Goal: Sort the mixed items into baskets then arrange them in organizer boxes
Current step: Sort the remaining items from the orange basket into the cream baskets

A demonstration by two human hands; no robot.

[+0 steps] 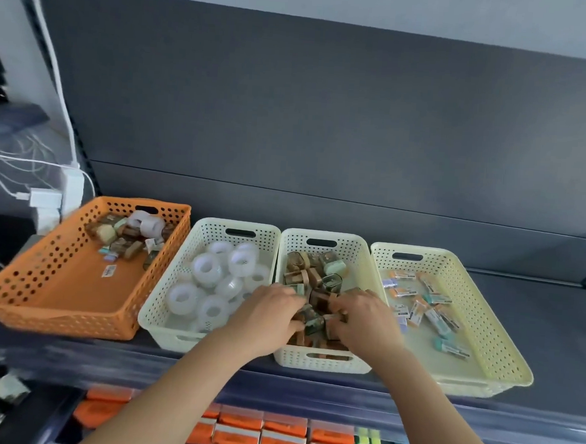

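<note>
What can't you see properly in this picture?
Head view only:
- Fingertips of the left hand and right hand: buried among the brown items in the middle cream basket.
- Whether either hand holds anything: hidden.
- Labels on the orange packets below: blurred, cut off by the bottom edge.

Four baskets in a row on a shelf (535,339), tape rolls (209,271) in the second from left, small boxes (319,278) in the third, both hands at its 6 o'clock end, packets (427,305) in the fourth, mixed items (129,236) at 1 o'clock in the first

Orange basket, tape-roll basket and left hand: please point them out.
orange basket (56,305): head view, bare floor near its front.
tape-roll basket (215,229): head view, far wall.
left hand (268,318): head view, back of hand.
</note>
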